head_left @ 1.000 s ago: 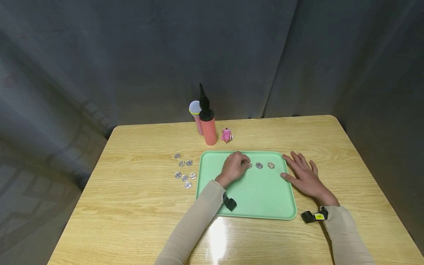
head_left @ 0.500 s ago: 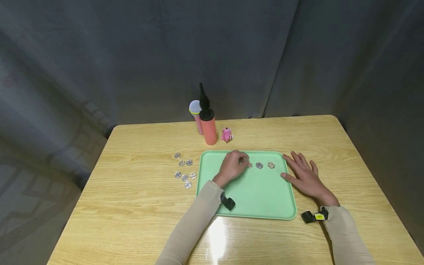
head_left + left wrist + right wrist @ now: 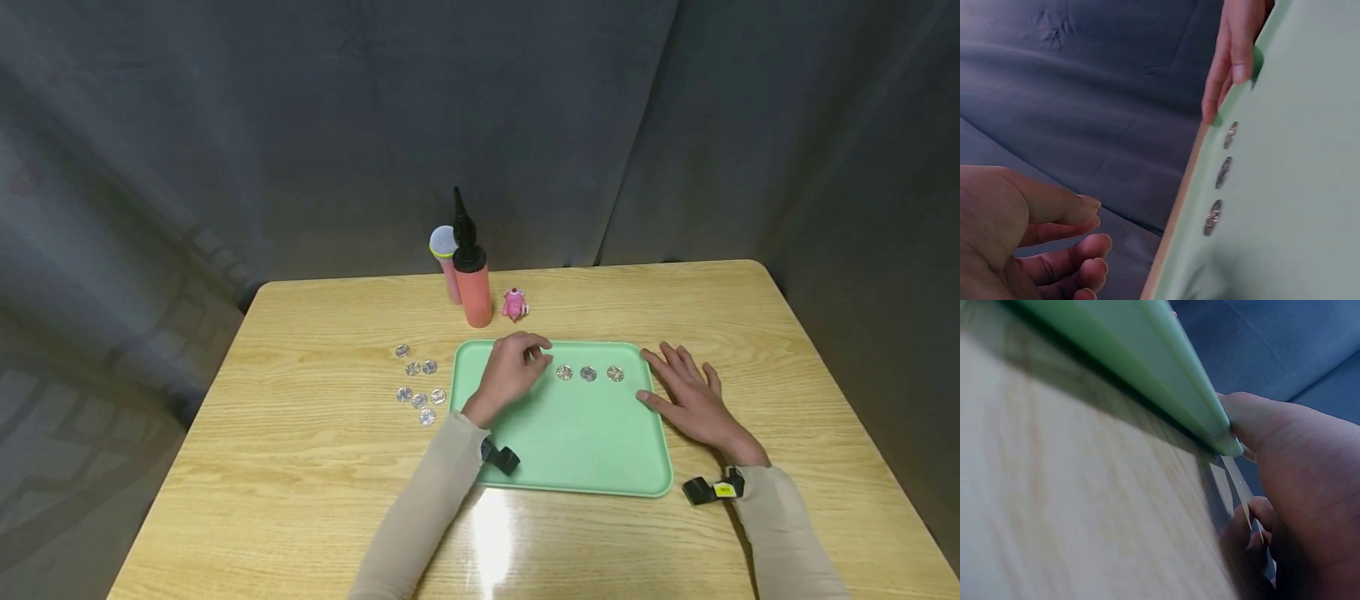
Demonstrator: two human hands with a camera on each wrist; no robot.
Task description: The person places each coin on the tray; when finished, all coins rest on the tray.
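Three silvery, patterned coin-like discs lie in a row in the upper part of a mint-green tray [image 3: 592, 446]: a left disc [image 3: 564, 372], a middle disc [image 3: 588, 374] and a right disc [image 3: 615, 374]. Just left of the row, above the tray, my left hand [image 3: 510, 371] hovers with loosely bent fingers. The left wrist view shows nothing between its thumb [image 3: 1079, 209] and fingers. My right hand [image 3: 690, 400] is spread at the tray's right side, with thumb and fingertips at the rim.
Several more silvery discs [image 3: 419, 401] lie on the wooden table [image 3: 300, 467], left of the tray. Behind it stand a red hand pump [image 3: 474, 296] with black top, a toy microphone [image 3: 444, 242] and a small pink figure [image 3: 514, 306]. A dark curtain [image 3: 525, 133] hangs behind.
My left hand has let go of the left disc and drawn back leftward and slightly up, so that disc now shows fully. My right hand stays at the tray's rim.
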